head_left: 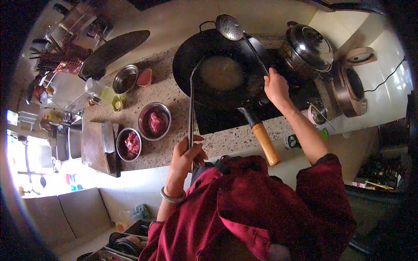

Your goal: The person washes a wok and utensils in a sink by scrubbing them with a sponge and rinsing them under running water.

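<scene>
The slotted ladle (229, 28) is at the wok's far edge, its handle gripped by the right hand (277, 89). The left hand (185, 157) grasps a long metal utensil (191, 104) that reaches over the wok (184, 61), where liquid (221, 74) pools. Left of it on the speckled desk (179, 132), two metal bowls (143, 115) hold red meat (158, 122); right of the wok stands a lidded pot (307, 48).

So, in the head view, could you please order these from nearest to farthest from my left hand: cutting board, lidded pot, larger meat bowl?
From the left hand:
1. Larger meat bowl, ahead and to the left.
2. Cutting board, farther left.
3. Lidded pot, across to the right.
</scene>
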`<action>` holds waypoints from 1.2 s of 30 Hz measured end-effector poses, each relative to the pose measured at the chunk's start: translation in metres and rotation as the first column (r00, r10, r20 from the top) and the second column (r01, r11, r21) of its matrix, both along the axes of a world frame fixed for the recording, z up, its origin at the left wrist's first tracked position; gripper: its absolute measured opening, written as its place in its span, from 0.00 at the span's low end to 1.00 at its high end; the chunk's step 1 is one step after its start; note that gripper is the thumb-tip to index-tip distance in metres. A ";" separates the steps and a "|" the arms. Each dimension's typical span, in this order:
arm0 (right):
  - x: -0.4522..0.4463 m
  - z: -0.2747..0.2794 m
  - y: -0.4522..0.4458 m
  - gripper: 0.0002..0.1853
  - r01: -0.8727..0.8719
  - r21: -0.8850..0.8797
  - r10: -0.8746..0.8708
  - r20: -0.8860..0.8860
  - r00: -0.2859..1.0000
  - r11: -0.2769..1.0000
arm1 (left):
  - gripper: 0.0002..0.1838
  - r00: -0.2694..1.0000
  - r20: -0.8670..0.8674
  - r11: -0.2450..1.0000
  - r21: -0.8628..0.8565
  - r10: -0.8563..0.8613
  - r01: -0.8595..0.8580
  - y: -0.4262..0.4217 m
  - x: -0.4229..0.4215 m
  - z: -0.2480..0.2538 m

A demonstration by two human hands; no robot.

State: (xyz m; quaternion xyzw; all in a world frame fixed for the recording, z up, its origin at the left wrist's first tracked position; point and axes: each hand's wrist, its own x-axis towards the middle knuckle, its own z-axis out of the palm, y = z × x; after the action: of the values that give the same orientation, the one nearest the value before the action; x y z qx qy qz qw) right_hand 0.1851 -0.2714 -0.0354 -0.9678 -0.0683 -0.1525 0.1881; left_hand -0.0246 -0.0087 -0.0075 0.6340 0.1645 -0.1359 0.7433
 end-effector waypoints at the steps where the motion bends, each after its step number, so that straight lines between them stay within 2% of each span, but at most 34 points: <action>1: -0.002 0.001 -0.003 0.11 0.002 -0.019 -0.002 -0.005 1.000 1.000 | 0.12 1.000 0.001 1.000 0.005 0.002 -0.002 0.000 0.000 0.001; 4: -0.005 -0.005 -0.020 0.10 -0.019 -0.008 0.020 0.033 0.999 1.000 | 0.12 1.000 0.012 1.000 0.009 0.007 -0.007 0.001 0.000 -0.004; 6: -0.010 -0.008 -0.028 0.09 -0.134 0.045 0.137 -0.087 0.987 0.990 | 0.13 1.000 0.020 1.000 0.010 0.006 -0.006 0.001 0.001 -0.004; 8: -0.014 -0.011 -0.033 0.09 -0.159 0.091 0.168 -0.104 0.980 0.983 | 0.13 1.000 -0.004 0.999 0.035 0.000 0.000 -0.001 0.004 0.001; 10: -0.017 0.000 -0.039 0.09 -0.232 0.263 0.302 -0.270 0.914 0.937 | 0.13 1.000 0.003 0.999 0.041 -0.008 0.008 -0.003 0.005 -0.001; 11: -0.018 0.010 -0.043 0.09 -0.200 0.379 0.342 -0.358 0.869 0.903 | 0.13 1.000 0.010 0.999 0.044 -0.004 0.003 -0.004 0.007 -0.001; 12: -0.018 0.023 -0.046 0.08 -0.131 0.410 0.330 -0.466 0.821 0.903 | 0.13 1.000 0.017 0.999 0.048 0.001 -0.002 -0.005 0.008 -0.002; 14: -0.020 0.037 -0.058 0.08 -0.022 0.502 0.334 -0.541 0.772 0.864 | 0.13 0.999 0.032 0.998 0.061 -0.008 0.006 -0.004 0.013 -0.007; 16: -0.024 0.036 -0.062 0.08 -0.039 0.488 0.321 -0.509 0.799 0.872 | 0.13 0.999 0.047 0.997 0.072 -0.011 0.007 -0.003 0.018 -0.005; 18: -0.036 0.039 -0.060 0.08 -0.081 0.269 0.167 -0.314 0.935 0.960 | 0.14 0.999 -0.010 0.982 -0.186 0.037 -0.038 0.000 0.024 0.001; 19: -0.038 0.032 -0.060 0.09 -0.117 0.254 0.176 -0.223 0.959 0.960 | 0.14 0.998 0.006 0.959 -0.277 0.062 -0.058 0.000 0.025 -0.002; 20: -0.040 0.032 -0.060 0.09 -0.114 0.256 0.173 -0.220 0.960 0.960 | 0.14 0.998 0.009 0.960 -0.275 0.058 -0.054 -0.002 0.026 -0.001; 22: -0.044 0.033 -0.060 0.09 -0.007 0.350 0.178 -0.459 0.870 0.937 | 0.15 0.989 0.023 0.876 -0.468 0.145 -0.117 -0.007 0.029 0.001; 23: -0.045 0.032 -0.063 0.09 -0.007 0.352 0.178 -0.457 0.871 0.936 | 0.14 0.988 0.044 0.876 -0.469 0.147 -0.109 -0.007 0.031 -0.004; 26: -0.047 0.028 -0.076 0.08 0.227 0.675 0.367 -0.616 0.697 0.702 | 0.14 0.969 0.143 0.920 -0.369 0.199 -0.134 -0.007 0.042 -0.029; 27: -0.051 0.030 -0.073 0.08 0.227 0.676 0.371 -0.617 0.694 0.701 | 0.14 0.961 0.175 0.931 -0.334 0.215 -0.148 -0.007 0.046 -0.033; 29: -0.062 0.040 -0.065 0.08 0.251 0.676 0.339 -0.613 0.714 0.693 | 0.20 0.980 -0.087 0.791 -0.580 0.178 -0.195 -0.005 0.057 -0.033; 30: -0.065 0.043 -0.061 0.08 0.252 0.675 0.339 -0.614 0.712 0.693 | 0.20 0.980 -0.089 0.791 -0.579 0.179 -0.197 -0.008 0.058 -0.028; 32: -0.070 0.048 -0.054 0.12 0.159 0.670 0.325 -0.537 0.779 0.725 | 0.20 0.990 0.069 0.826 -0.561 0.122 -0.062 -0.019 0.062 -0.015; 33: -0.068 0.042 -0.053 0.10 0.034 0.562 0.292 -0.479 0.828 0.826 | 0.13 0.987 -0.080 0.752 -0.640 0.138 -0.157 -0.021 0.070 -0.015; 34: -0.068 0.035 -0.048 0.09 -0.050 0.505 0.272 -0.377 0.885 0.861 | 0.13 0.988 -0.076 0.752 -0.641 0.134 -0.152 -0.024 0.074 -0.015; 36: -0.077 0.040 -0.038 0.09 -0.122 0.419 0.258 -0.285 0.923 0.900 | 0.13 0.986 -0.059 0.768 -0.621 0.158 -0.160 -0.031 0.080 -0.014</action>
State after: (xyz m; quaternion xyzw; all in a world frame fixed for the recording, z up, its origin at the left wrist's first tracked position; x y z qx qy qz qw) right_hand 0.1080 -0.3091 0.0048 -0.9103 -0.0991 0.0225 0.4013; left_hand 0.0551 -0.0396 -0.0210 0.3364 0.1647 -0.1204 0.9193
